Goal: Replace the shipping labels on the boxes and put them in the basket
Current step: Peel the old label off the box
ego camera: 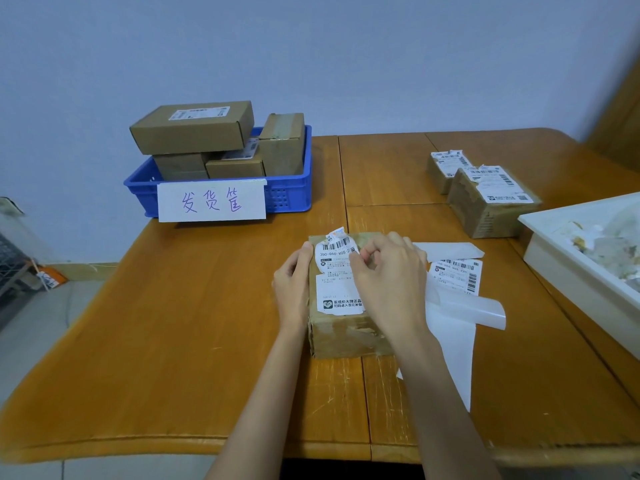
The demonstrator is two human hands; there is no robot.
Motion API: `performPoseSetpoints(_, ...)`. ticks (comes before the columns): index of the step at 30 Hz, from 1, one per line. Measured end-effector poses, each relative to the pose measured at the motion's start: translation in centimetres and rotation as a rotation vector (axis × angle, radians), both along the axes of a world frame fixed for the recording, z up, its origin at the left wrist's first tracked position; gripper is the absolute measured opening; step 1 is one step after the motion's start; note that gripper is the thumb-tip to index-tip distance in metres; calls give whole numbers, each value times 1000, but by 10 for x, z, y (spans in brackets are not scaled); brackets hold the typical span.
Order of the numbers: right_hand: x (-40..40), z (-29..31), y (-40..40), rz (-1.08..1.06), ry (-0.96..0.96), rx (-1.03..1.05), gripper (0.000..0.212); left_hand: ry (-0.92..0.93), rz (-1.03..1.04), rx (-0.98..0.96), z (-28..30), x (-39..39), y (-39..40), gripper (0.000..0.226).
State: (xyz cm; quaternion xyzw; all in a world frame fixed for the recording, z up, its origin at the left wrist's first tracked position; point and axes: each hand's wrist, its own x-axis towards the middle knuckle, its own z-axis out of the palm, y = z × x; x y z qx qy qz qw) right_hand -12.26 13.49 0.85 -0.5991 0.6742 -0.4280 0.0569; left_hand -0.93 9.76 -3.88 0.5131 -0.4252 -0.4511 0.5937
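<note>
1. I count several boxes already in the blue basket [291,199] at the far left of the desk [194,323]; the top box [192,128] shows a flat, clean label. I judge those finished.
2. The box [341,327] I am working on sits on the desk right in front of me, near the front edge. Its old label [337,271] is partly lifted: the top edge is curled and torn, while the lower part looks stuck down.
3. My left hand [294,285] is curled against the left side of that box, bracing it, thumb on the top edge.
4. My right hand [389,275] has its fingertips drawn together in a pinch on the loose right edge of the old label, near the barcode.
5. A fresh label [457,275] lies just right of the box on the desk, beside some blank backing sheets [464,317]. I take it as the replacement, not yet applied.
6. Two more boxes [485,195] wait at the far right, their labels ragged at the top edge; I judge these undone.
7. A white tray [575,275] at the right edge holds paper scraps.
8. So roughly: several boxes done, one mid-peel, two left. This one still needs the rest of the peel, the new label, and a place in the basket.
</note>
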Motion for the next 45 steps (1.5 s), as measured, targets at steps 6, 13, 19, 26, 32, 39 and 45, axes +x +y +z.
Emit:
performPoseSetpoints(6, -1, -1, 1, 68, -43, -26, 23, 2, 9, -3, -1, 0, 0, 46)
performPoseSetpoints(13, 0, 4, 2, 72, -215, -9, 33, 4, 5, 1, -1, 1, 1, 45)
performPoseSetpoints(19, 1, 1, -1, -65, -225, -29, 27, 7, -1, 15, 1, 0, 2, 46)
performPoseSetpoints(26, -2, -2, -5, -96, -61, 87, 41, 10, 2, 22, 1, 0, 2, 45)
performPoseSetpoints(32, -4, 0, -7, -15, -40, 220, 31, 0, -4, 6, 2, 0, 2, 49)
performPoseSetpoints(39, -5, 2, -6, 49, -124, 143, 9, 5, 10, 6, 2, 0, 1, 51)
performPoseSetpoints(45, -7, 1, -6, 46, -223, 147, 8, 17, 13, 18, 2, 0, 1, 37)
